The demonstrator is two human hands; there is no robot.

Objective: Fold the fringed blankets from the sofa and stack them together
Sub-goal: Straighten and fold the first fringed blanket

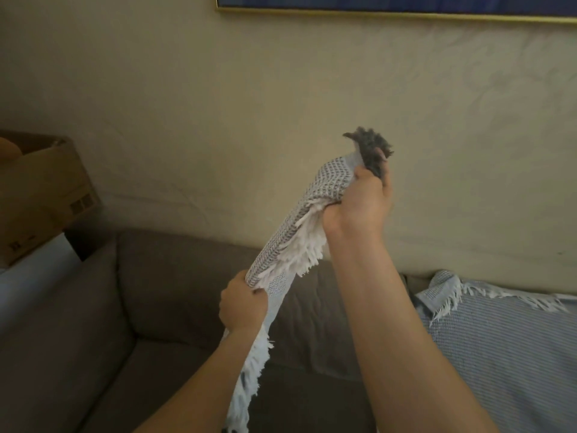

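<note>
A grey-and-white woven blanket (299, 226) with white fringe is bunched into a band and held up in the air in front of the wall. My right hand (359, 201) grips its upper end at head height, where a dark grey tuft of fringe sticks out above my fingers. Lower and to the left, my left hand (243, 307) grips the same blanket, and the rest hangs down past my forearm with its fringe showing. A second blanket (505, 345), light blue striped with white fringe, lies spread on the sofa's right side.
The grey-brown sofa (175, 276) fills the lower frame, its left cushions bare. A cardboard box (40, 195) stands at the left on a white surface beside the armrest. A cream wall is behind, with a gold-framed picture (390, 7) at the top.
</note>
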